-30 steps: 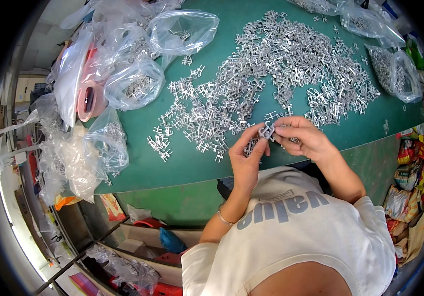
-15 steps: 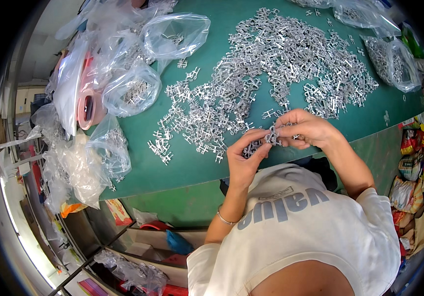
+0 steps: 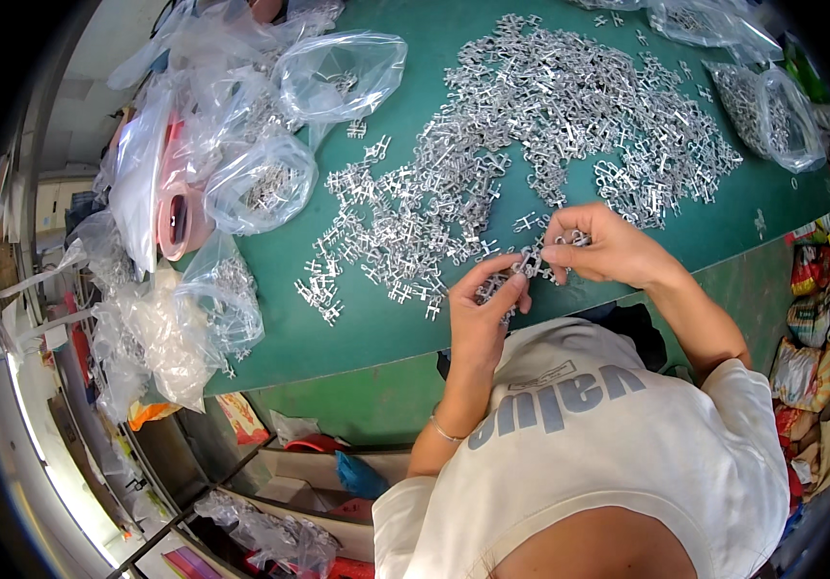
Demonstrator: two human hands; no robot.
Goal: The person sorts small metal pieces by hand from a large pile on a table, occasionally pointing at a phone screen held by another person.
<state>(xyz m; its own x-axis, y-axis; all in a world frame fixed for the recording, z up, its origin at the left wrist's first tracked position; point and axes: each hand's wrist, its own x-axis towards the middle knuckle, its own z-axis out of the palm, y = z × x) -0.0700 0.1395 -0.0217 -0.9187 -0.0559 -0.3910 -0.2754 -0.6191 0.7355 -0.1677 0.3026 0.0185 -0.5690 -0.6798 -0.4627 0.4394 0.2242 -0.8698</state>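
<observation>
A big heap of small silvery metal cross-shaped parts (image 3: 531, 125) covers the green table (image 3: 367, 328). My left hand (image 3: 483, 309) and my right hand (image 3: 603, 246) meet just above the table's near edge. Both pinch a small cluster of the metal parts (image 3: 528, 262) between fingertips. The left fingers hold the lower end, the right fingers the upper end. A thin bracelet circles my left wrist. My white shirt fills the lower middle of the view.
Clear plastic bags (image 3: 338, 72) with more metal parts lie at the table's left and at the far right (image 3: 772, 116). A pink tape roll (image 3: 179, 217) sits among the left bags. Boxes and bags (image 3: 270, 531) stand below the table; colourful packets (image 3: 811, 318) at right.
Both hands stay together on the cluster of parts; they have shifted slightly right and nearer the heap, fingers working the pieces.
</observation>
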